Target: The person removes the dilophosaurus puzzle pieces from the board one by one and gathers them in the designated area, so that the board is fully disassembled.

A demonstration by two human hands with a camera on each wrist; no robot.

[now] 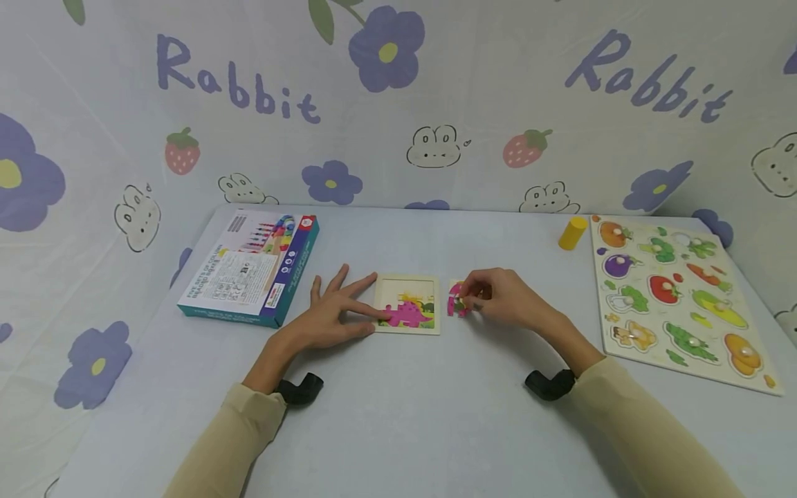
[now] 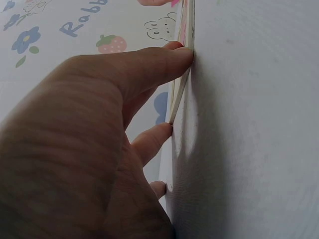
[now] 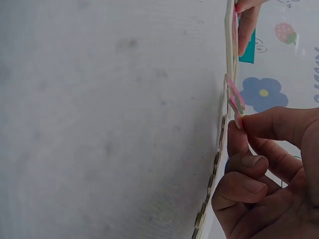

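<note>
A small jigsaw tray with a pale wooden rim (image 1: 437,321) lies flat, partly filled by a pink dinosaur picture (image 1: 407,315); its upper part shows bare backing. My left hand (image 1: 333,311) spreads its fingers at the tray's left side, one fingertip on the pink pieces and the thumb at the lower left edge. In the left wrist view, thumb and a finger touch the tray's edge (image 2: 180,92). Just right of the tray, my right hand (image 1: 501,297) pinches a pink and green jigsaw piece (image 1: 456,299). The right wrist view shows that piece (image 3: 235,97) tilted between thumb and finger.
At the left lies a boxed toy set (image 1: 243,270). A wooden vegetable peg board (image 1: 679,297) covers the table's right side, with a yellow cylinder (image 1: 572,233) by its upper left corner. Behind hangs a printed cloth (image 1: 467,83).
</note>
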